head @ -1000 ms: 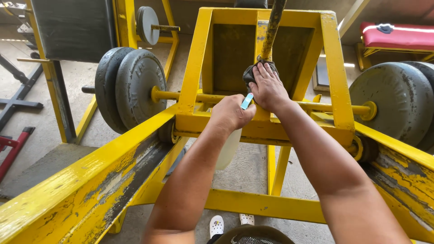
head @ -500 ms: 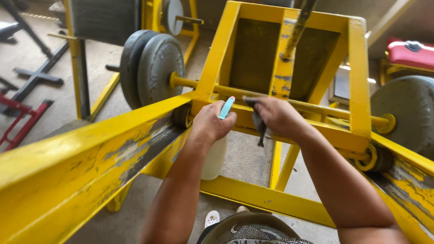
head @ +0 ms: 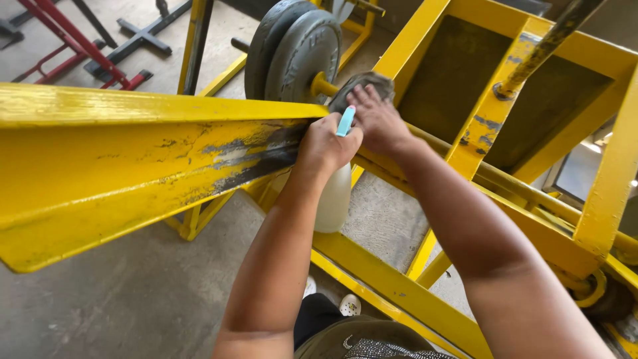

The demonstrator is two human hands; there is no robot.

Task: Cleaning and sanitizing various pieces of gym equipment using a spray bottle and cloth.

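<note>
**Cloth pressed to the yellow frame, spray bottle held just beside it**

Right hand (head: 375, 123) spread flat on a dark grey cloth (head: 362, 85), pressing it against the top of the yellow steel rail (head: 133, 153) where the rail meets the upright frame (head: 492, 106). Left hand (head: 325, 145) just to the left and slightly nearer, closed around the neck of a white spray bottle (head: 334, 199) with a pale blue trigger, bottle hanging upright below the fist. Hands close together, almost touching. Rail's long axis running from near left to far right, worn paint lying left of both hands, nearer the left one. Beyond the cloth, grey weight plates (head: 292, 56) on a yellow peg. Concrete floor (head: 100, 312) below
</note>
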